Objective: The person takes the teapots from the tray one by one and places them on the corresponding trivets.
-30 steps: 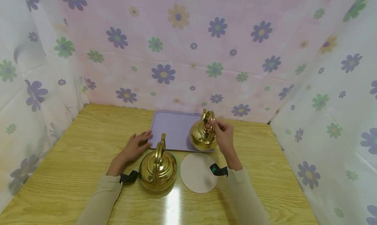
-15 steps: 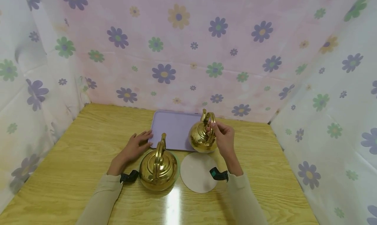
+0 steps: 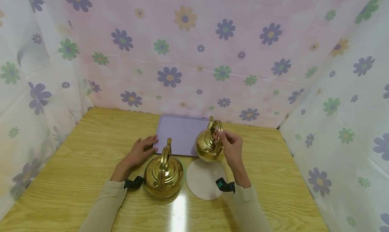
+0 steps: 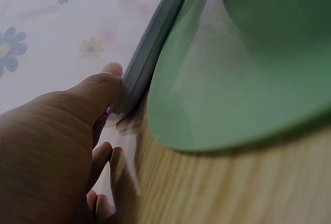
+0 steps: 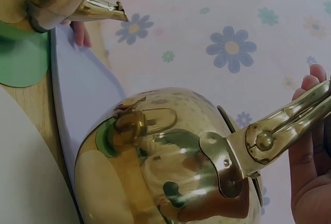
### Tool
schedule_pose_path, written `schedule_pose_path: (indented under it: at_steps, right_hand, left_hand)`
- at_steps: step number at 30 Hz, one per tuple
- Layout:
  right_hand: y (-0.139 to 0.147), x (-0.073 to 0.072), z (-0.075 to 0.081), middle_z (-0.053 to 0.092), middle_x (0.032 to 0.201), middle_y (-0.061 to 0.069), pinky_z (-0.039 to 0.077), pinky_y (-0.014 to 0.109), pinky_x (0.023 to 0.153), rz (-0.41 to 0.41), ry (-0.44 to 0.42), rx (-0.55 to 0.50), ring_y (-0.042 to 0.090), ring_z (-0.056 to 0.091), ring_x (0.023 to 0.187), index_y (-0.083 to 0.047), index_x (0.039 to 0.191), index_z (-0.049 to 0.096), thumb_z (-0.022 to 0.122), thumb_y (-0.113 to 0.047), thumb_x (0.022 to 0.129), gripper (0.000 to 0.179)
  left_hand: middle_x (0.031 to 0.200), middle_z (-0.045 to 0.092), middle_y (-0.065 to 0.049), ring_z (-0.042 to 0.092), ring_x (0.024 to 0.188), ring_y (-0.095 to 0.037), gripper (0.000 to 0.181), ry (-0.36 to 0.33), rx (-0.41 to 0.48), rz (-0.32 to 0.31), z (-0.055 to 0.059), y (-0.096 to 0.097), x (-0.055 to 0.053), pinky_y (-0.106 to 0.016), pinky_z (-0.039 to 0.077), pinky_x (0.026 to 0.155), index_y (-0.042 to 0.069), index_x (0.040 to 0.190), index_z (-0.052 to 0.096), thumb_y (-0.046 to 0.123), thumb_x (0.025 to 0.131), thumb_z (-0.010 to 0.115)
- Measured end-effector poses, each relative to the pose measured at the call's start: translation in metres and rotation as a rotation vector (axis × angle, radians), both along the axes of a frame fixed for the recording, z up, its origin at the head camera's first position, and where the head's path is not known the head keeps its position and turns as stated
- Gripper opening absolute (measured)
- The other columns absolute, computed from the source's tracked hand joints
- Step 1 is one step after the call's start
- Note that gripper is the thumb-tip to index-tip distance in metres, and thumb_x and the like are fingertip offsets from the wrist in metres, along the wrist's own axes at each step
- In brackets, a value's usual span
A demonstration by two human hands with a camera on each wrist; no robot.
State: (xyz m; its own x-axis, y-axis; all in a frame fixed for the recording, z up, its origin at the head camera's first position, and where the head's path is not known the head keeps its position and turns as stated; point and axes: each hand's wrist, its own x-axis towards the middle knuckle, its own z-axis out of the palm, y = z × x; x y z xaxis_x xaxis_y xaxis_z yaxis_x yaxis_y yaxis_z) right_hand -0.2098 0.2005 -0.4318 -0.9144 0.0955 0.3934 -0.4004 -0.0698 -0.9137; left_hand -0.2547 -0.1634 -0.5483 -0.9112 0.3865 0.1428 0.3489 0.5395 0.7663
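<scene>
My right hand (image 3: 233, 149) grips the upright handle of a small gold kettle (image 3: 204, 147). The kettle overlaps the front edge of the lilac tray (image 3: 179, 132) and the far rim of a round off-white mat (image 3: 204, 183). In the right wrist view, the handle bracket and shiny kettle body (image 5: 155, 157) show close up. My left hand (image 3: 138, 153) reaches to the tray's left edge, fingers spread and fairly straight, thumb against the rim. Beside it a larger gold kettle (image 3: 155, 186) stands on a round green mat (image 4: 232, 94), its spout pointing away.
A wood-grain table (image 3: 273, 184) carries everything. Flower-print cloth (image 3: 194, 56) rises behind the table and along both sides. The large kettle stands between my left forearm and the off-white mat.
My right hand has brought the small kettle from over the tray toward me, so it now overlaps the off-white mat's far edge. My left hand and the large kettle stay put.
</scene>
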Motion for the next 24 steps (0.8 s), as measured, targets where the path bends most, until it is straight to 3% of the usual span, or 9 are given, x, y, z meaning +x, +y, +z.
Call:
schedule_pose_path:
  at_steps: [8, 16, 24]
  right_hand:
    - [0.000, 0.006, -0.001, 0.074, 0.076, -0.001, 0.059, 0.023, 0.074, -0.008, 0.010, 0.015, 0.016, 0.072, 0.075, 0.024, 0.111, 0.066, 0.062, -0.004, 0.101, 0.030]
    - [-0.001, 0.009, -0.004, 0.075, 0.078, 0.009, 0.059, 0.022, 0.067, 0.000, 0.023, -0.002, 0.015, 0.072, 0.073, 0.030, 0.109, 0.061, 0.061, -0.004, 0.101, 0.035]
    - [-0.003, 0.015, -0.004, 0.076, 0.078, 0.006, 0.059, 0.023, 0.069, -0.014, 0.002, -0.002, 0.013, 0.071, 0.071, 0.024, 0.108, 0.066, 0.063, -0.004, 0.100, 0.029]
  left_hand:
    - [0.162, 0.037, -0.013, 0.026, 0.152, -0.041, 0.052, 0.003, 0.006, 0.001, 0.002, 0.000, 0.001, -0.063, -0.003, 0.123, -0.003, 0.147, 0.050, 0.021, 0.103, 0.063]
    - [0.162, 0.037, -0.014, 0.026, 0.152, -0.042, 0.051, 0.008, -0.011, 0.004, 0.004, 0.001, 0.003, -0.064, -0.002, 0.123, -0.003, 0.147, 0.050, 0.019, 0.102, 0.063]
    - [0.162, 0.036, -0.014, 0.025, 0.152, -0.041, 0.051, 0.003, -0.012, -0.001, 0.002, 0.001, 0.001, -0.063, -0.003, 0.123, -0.003, 0.147, 0.050, 0.020, 0.103, 0.061]
